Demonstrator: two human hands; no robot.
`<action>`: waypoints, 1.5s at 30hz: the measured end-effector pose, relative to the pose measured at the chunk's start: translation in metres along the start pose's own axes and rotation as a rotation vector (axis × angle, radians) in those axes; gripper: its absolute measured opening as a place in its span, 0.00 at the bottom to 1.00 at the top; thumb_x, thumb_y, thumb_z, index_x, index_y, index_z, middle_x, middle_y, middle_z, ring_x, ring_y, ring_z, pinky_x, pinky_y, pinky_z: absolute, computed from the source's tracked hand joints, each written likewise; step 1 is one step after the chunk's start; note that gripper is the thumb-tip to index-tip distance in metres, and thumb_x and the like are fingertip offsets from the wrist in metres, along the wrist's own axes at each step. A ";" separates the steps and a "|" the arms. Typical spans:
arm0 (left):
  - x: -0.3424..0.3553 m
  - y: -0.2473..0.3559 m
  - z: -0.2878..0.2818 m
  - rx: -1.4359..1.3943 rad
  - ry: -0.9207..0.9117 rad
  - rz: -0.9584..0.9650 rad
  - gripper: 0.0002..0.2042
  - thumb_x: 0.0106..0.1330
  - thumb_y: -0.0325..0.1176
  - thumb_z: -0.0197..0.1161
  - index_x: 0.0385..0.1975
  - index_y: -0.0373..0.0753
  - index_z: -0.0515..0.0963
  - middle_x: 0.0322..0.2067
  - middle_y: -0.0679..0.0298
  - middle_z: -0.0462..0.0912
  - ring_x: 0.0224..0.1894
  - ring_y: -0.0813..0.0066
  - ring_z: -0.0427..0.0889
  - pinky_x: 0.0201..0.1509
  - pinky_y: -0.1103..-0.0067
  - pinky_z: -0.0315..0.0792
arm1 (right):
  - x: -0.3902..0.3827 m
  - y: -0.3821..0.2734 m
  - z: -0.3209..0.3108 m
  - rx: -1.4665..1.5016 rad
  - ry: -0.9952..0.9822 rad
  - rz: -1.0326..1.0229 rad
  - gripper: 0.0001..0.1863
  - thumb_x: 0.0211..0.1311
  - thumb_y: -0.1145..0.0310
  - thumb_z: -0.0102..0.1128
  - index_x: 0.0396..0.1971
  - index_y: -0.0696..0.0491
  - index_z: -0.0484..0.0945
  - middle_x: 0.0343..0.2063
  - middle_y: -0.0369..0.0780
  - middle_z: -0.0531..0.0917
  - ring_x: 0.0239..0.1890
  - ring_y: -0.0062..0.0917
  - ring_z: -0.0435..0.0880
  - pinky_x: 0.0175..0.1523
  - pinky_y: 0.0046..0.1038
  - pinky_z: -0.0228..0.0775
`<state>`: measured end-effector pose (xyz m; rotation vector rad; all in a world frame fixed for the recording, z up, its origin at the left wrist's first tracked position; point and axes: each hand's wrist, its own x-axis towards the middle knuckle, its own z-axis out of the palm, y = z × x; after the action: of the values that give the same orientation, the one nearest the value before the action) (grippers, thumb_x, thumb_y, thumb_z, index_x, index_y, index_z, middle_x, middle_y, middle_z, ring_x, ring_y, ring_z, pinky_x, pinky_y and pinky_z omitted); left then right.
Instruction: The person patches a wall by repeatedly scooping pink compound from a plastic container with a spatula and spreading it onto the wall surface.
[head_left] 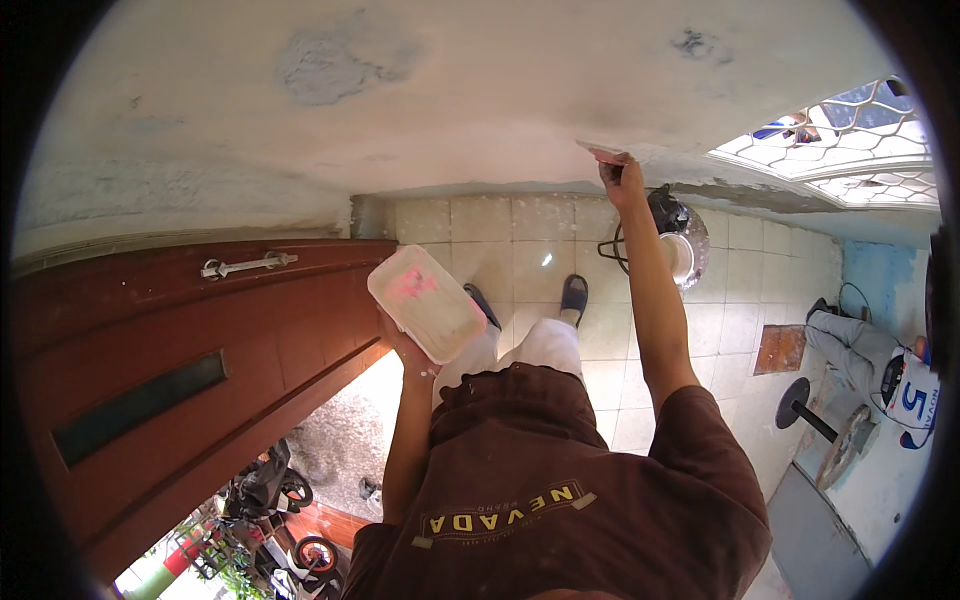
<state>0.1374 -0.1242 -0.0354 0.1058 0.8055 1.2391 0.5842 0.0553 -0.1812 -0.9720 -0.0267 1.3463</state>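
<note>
My right hand (622,182) is stretched out to the wall (480,110), its fingers closed on a thin, flat scraper (600,153) with a pinkish colour. The scraper's edge meets the wall low down, beside a paler smoothed strip. My left hand (412,352) grips a shallow white plastic tray (440,325) from below and along its near side; part of that hand is hidden by it. Pink paste (412,283) is smeared inside the tray toward its far end. Grey rough patches (345,62) mark the wall higher up.
A brown door (200,330) with a metal bolt stands at left, motorcycles (280,500) beyond it. Right of my legs are a white bucket (678,258) and a black bag (668,210) on the tiles. Further right are a window grille (840,140), a round-based stand (800,405) and another person (870,355).
</note>
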 end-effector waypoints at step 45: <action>0.040 0.069 -0.087 0.224 -0.023 -0.411 0.37 0.69 0.67 0.48 0.70 0.48 0.62 0.65 0.62 0.71 0.65 0.56 0.73 0.68 0.50 0.68 | 0.032 0.083 0.101 -0.671 0.910 -0.768 0.11 0.65 0.68 0.56 0.29 0.61 0.80 0.22 0.49 0.82 0.24 0.40 0.82 0.34 0.38 0.74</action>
<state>0.0344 -0.0942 -0.0842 0.1288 0.8923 0.7583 0.4737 0.1310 -0.1835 -1.8299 -0.1491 0.0914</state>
